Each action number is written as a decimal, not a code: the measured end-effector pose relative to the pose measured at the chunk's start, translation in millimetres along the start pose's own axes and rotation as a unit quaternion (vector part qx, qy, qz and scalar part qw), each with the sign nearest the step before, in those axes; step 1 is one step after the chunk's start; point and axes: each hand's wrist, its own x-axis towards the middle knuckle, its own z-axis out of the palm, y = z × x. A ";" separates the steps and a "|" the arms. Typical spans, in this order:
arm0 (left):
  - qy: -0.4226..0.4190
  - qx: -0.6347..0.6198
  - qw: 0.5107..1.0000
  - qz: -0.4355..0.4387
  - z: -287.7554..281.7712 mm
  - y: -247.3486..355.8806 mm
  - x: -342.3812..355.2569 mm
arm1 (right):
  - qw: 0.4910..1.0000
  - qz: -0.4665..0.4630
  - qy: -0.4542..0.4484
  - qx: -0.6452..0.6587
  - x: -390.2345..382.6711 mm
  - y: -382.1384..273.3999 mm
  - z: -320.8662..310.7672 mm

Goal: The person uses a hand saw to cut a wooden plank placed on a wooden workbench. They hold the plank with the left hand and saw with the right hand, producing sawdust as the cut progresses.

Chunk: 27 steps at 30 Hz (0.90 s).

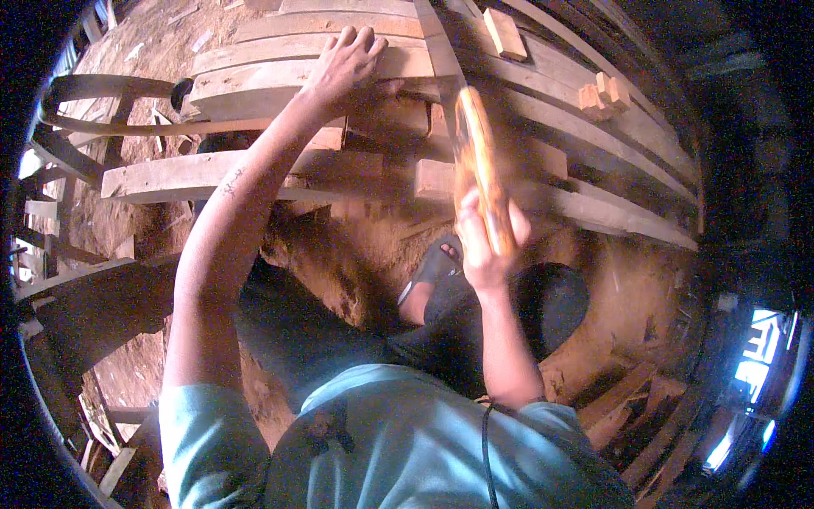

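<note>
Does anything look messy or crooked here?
A little. Right of the saw, one small block lies slantwise across the long planks, and a few short blocks sit jumbled farther right. They look odd because the planks run lengthwise, side by side. I can't make out any spill.

Planks bear one block; also small offcuts.

L hand on light wood plank. R hand, blurry, grips ylw-orange saw handle; saw blade runs fwd from it, R of L hand, plank contact unclear. Sm. wood blocks fwd-R of R hand; sandalled foot nr its L.
</note>
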 end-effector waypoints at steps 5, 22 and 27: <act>0.025 -0.025 0.999 -0.010 3.2 1.8 -4.0 | 0.978 -0.080 -0.016 -0.192 -12.2 20.2 -16.2; 0.021 0.013 1.000 0.001 16.0 -3.3 -4.5 | 0.999 0.014 0.005 -0.038 -45.6 -10.4 -17.1; 0.031 -0.016 0.999 -0.018 10.5 1.2 -1.8 | 0.999 -0.033 0.018 -0.033 15.3 -11.6 11.7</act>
